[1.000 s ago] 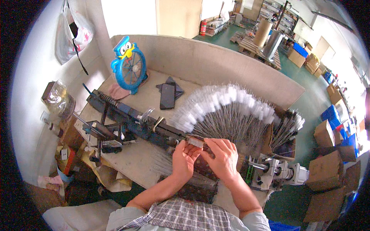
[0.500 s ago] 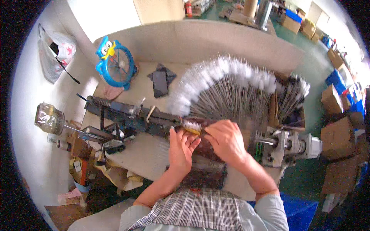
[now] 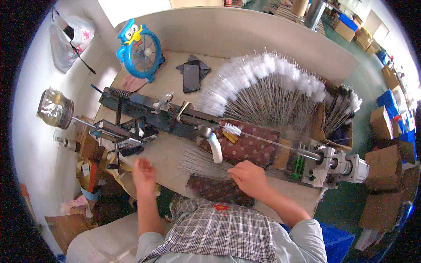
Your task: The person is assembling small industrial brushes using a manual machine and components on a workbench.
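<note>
Now the right hand (image 3: 249, 177) rests fingers-down on a loose bundle of thin bare wires (image 3: 199, 163) lying flat on the worktable (image 3: 173, 149), probably pinning them so one can be picked off; whether it pinches a wire I cannot tell. The left hand (image 3: 144, 172) hovers open and empty near the table's front edge, well apart from the right, blurred as if moving. Just beyond the wires, a single small white brush (image 3: 232, 129) sits on a long rod in the dark twisting machine (image 3: 166, 116), which runs across the table to a metal motor block (image 3: 333, 164) at the right. Finished white-tipped brushes (image 3: 263, 83) are fanned out behind the machine, stems converging toward the person, seemingly so that each is easy to lay down and count. A blue owl-shaped fan (image 3: 140, 48) stands at the back left, with dark flat pieces (image 3: 191, 74) beside it. Compared with half a second ago, the hands have separated: both were then together up at the machine by the brush, and now they have dropped back toward the body, the right onto the wire bundle, the left off to the side.
</note>
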The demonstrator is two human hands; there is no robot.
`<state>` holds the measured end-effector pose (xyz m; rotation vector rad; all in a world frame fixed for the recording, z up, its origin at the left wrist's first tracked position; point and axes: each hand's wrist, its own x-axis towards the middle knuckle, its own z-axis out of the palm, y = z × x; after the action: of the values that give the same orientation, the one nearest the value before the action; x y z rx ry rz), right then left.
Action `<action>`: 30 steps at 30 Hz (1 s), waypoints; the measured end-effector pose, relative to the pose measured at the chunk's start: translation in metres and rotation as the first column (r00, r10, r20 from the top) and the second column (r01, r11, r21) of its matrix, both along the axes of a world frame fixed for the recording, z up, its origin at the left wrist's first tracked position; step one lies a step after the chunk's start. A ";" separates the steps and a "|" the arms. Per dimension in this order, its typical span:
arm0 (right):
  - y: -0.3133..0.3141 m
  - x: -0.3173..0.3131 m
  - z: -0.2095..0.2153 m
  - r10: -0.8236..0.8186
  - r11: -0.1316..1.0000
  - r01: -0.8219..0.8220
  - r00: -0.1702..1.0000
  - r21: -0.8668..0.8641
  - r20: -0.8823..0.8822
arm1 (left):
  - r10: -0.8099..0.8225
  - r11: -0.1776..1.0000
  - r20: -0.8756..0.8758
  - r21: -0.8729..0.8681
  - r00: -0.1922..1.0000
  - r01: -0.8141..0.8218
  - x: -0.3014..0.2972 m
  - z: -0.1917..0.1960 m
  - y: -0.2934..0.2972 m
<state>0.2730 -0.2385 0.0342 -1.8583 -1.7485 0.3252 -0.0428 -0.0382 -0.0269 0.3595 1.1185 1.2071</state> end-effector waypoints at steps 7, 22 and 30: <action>0.025 -0.041 -0.037 -0.048 0.994 0.059 0.992 -0.094 0.114 | 0.182 0.983 -0.435 0.050 0.882 -0.179 -0.111 0.014 0.069; -0.029 0.041 0.012 -0.128 0.936 0.125 0.992 -0.329 0.014 | -0.264 0.961 0.131 -0.047 0.956 0.272 0.083 0.008 -0.035; -0.044 0.043 0.004 -0.078 0.925 0.118 0.989 -0.361 0.124 | -0.792 0.605 0.084 -0.017 0.604 0.796 0.225 0.091 -0.102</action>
<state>0.3161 -0.2825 0.0385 -2.2572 -1.7479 0.5545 0.1825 -0.1402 0.0639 0.6868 0.7661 0.3700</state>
